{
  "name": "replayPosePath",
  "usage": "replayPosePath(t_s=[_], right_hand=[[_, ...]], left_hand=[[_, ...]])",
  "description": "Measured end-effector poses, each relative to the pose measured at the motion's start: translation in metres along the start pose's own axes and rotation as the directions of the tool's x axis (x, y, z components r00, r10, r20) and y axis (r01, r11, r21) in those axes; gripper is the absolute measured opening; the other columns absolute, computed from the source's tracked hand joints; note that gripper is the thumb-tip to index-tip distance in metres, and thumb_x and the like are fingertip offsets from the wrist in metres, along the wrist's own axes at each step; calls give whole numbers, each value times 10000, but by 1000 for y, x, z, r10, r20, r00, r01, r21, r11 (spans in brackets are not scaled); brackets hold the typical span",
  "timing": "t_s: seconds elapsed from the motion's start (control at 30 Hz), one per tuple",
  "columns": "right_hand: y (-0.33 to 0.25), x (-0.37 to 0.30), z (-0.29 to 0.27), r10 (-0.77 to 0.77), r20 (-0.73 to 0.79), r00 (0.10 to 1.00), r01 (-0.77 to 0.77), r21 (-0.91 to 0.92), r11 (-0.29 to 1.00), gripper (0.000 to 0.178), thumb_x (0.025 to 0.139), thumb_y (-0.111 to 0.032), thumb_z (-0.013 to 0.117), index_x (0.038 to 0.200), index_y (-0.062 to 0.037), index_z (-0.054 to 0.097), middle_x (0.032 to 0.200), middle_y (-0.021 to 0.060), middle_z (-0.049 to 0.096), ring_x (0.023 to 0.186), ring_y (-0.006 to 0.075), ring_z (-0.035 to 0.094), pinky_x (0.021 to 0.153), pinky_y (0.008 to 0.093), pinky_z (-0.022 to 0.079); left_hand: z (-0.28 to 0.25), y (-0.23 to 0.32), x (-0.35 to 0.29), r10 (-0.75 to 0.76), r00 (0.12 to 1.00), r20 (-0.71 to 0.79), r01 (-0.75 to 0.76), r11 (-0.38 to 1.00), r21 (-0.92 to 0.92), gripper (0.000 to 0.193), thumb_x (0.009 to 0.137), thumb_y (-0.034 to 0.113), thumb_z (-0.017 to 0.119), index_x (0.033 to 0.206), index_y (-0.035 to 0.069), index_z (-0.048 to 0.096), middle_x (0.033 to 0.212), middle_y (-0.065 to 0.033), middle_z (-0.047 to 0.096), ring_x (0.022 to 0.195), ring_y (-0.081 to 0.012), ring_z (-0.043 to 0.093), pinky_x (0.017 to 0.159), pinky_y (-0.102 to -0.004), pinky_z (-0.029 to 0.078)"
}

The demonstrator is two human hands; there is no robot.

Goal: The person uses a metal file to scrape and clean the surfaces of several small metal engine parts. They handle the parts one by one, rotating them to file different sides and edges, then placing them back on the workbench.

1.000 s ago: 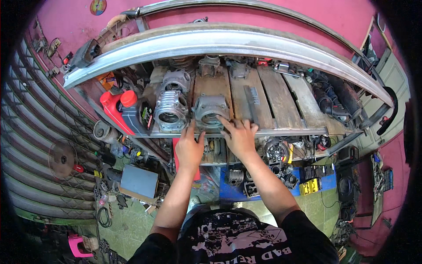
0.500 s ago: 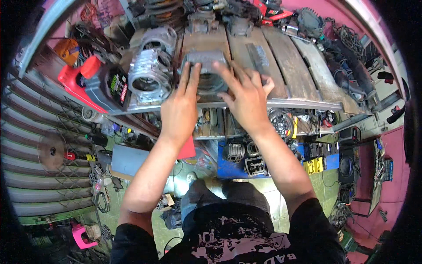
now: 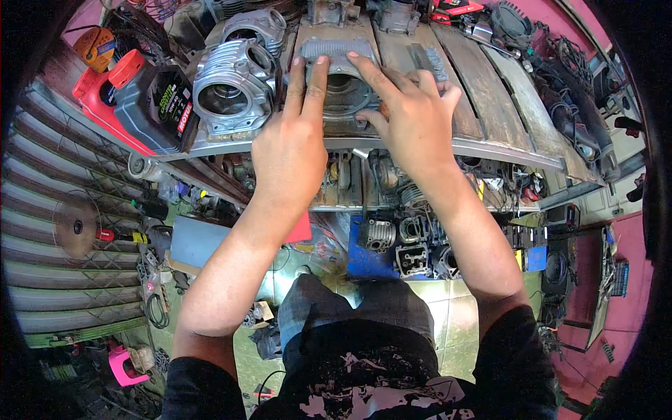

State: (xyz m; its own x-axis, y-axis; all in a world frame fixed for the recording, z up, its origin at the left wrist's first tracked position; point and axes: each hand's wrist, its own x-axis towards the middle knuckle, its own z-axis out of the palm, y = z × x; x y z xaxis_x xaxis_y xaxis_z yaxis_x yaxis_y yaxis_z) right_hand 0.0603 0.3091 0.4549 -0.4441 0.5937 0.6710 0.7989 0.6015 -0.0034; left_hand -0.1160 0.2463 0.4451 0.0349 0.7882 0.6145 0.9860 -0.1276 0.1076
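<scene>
A grey finned engine cylinder block [image 3: 329,48] lies on the wooden bench top [image 3: 458,98] in front of me, its round opening facing my side. My left hand [image 3: 288,154] rests along its left part, two fingers stretched out flat and together on the metal; the other fingers are hidden. My right hand [image 3: 416,119] is at the right side, index fingertip on the block's upper edge, thumb apart near the lower right rim of the opening, remaining fingers loosely bent. Neither hand grips anything. To the left stands a brighter silver cylinder block [image 3: 227,98].
Oil bottles, one black [image 3: 155,105] and one red [image 3: 91,94], stand at the bench's left end. Another silver casting [image 3: 255,29] sits behind. Dirty engine parts [image 3: 332,12] line the back. Below, a blue tray [image 3: 364,259] holds engine parts. A fan [image 3: 77,227] stands left.
The bench and its parts sit higher in the picture and look nearer. Both hands stay on the block, with the right hand's fingers spread slightly further right.
</scene>
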Motion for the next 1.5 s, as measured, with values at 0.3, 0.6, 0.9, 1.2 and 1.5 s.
replayPosePath(t_s=[0.3,0.6,0.9,1.2,1.5], right_hand=[[19,27,25,9,52,999,-6,-68,998,780,794,-272,838,1505,-353,529,980,54,761,995,261,639,861,495,363],[47,72,71,48,121,991,-34,-114,993,810,830,-291,816,1537,-456,455,997,74,778,1076,291,676,883,502,407],[51,113,90,143,280,949,-134,-49,990,724,882,-172,687,1557,-325,474,1164,179,738,1173,335,658,1111,642,358],[54,128,90,148,353,924,-118,-104,987,696,861,-247,754,1514,-315,524,1133,148,743,1125,325,681,1069,623,397],[60,134,97,157,366,917,-114,-135,984,629,855,-264,750,1460,-310,583,1130,122,747,1158,309,665,1049,615,417]], left_hand=[[29,-7,35,-98,994,38,94,991,95,910,821,47,715,1620,179,301,1483,-176,567,863,-387,756,697,-464,630],[69,-20,82,-129,992,-12,129,971,200,814,892,91,628,1626,134,279,1428,-234,595,889,-406,759,751,-484,628],[83,-27,125,-339,917,210,276,920,280,871,911,147,654,1647,137,189,1571,-222,415,1081,-373,727,885,-459,604],[101,-35,142,-360,917,172,314,918,243,782,948,131,562,1649,111,216,1556,-227,456,1042,-346,745,861,-451,606],[99,-34,145,-378,904,202,327,912,246,800,942,141,572,1648,80,201,1581,-237,426,1093,-349,727,899,-444,596]])
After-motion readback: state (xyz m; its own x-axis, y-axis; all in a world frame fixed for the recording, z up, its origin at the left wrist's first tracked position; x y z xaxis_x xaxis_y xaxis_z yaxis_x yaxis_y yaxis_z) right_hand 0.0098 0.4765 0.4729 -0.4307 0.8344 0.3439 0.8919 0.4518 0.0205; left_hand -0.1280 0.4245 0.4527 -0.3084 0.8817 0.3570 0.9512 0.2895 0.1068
